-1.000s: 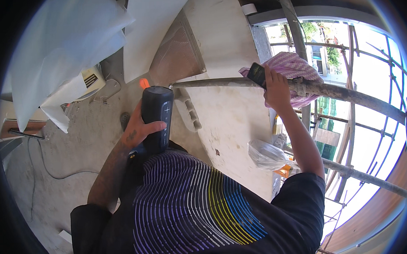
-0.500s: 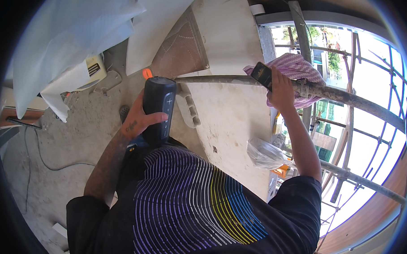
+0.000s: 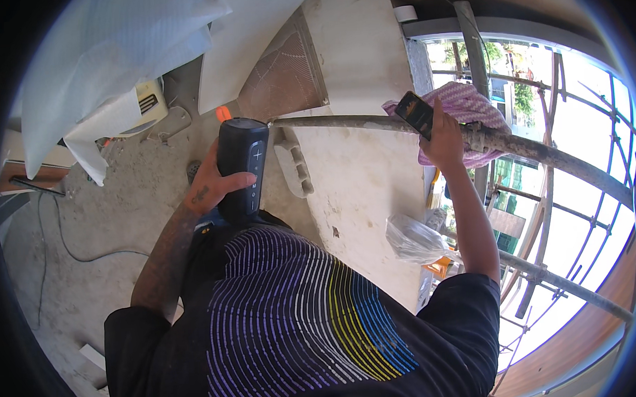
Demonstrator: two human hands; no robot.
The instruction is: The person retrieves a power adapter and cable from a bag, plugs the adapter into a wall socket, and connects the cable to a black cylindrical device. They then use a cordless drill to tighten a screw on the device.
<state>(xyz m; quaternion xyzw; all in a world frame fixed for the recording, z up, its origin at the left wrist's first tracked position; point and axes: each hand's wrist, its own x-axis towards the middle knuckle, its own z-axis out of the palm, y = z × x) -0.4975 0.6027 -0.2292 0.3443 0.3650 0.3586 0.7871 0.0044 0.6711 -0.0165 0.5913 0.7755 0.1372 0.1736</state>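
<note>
My left hand (image 3: 216, 183) is wrapped round a black cylindrical portable speaker (image 3: 241, 149) with an orange loop (image 3: 223, 113) at its top. The thumb lies across the strip of buttons on its side; the other fingers are hidden behind the speaker. Out to the right, my right hand (image 3: 445, 141) grips a dark smartphone (image 3: 414, 114) with its screen lit. The phone is in front of a pink and white patterned cloth (image 3: 461, 99) draped over a metal pole (image 3: 533, 149). Whether phone and cloth touch I cannot tell.
Pale boards (image 3: 359, 64) lean at the back. A clear plastic bag (image 3: 414, 238) hangs at the right, beside an opening with scaffolding poles (image 3: 559, 291). Translucent sheeting (image 3: 117, 58) covers things at the far left, near a cream appliance (image 3: 151, 106). A cable (image 3: 96, 263) runs over the floor.
The speaker has shifted slightly left and tilted a little in my left hand. My right hand and the phone have moved slightly up and right. Both grips look unchanged.
</note>
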